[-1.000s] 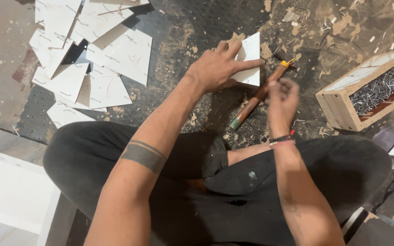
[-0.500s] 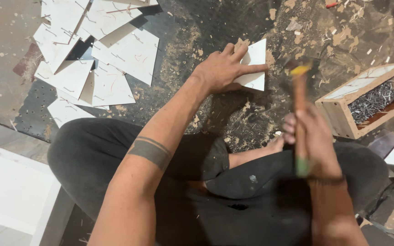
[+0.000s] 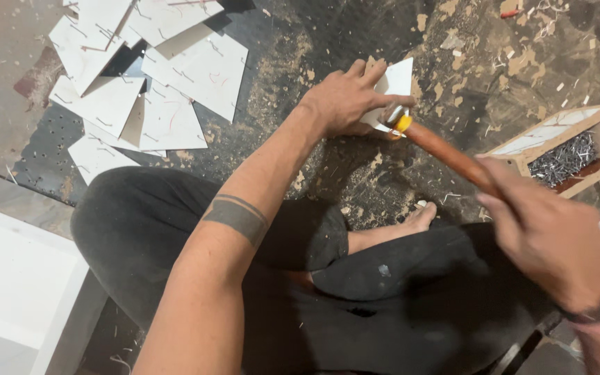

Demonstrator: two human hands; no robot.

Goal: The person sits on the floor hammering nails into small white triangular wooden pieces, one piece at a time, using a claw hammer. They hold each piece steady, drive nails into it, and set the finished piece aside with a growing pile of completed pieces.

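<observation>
Hammer head down on the white piece

The left hand (image 3: 345, 101) lies flat, pressing the white piece (image 3: 396, 83) to the floor. The right hand (image 3: 546, 246) grips the hammer (image 3: 446, 154), whose handle slants up-left, its head right beside the left fingers.

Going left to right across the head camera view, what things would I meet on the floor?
Pile of white triangular board pieces → left hand pressing a white board piece → hammer with reddish-brown wooden handle → right hand → wooden box of metal nails.
</observation>
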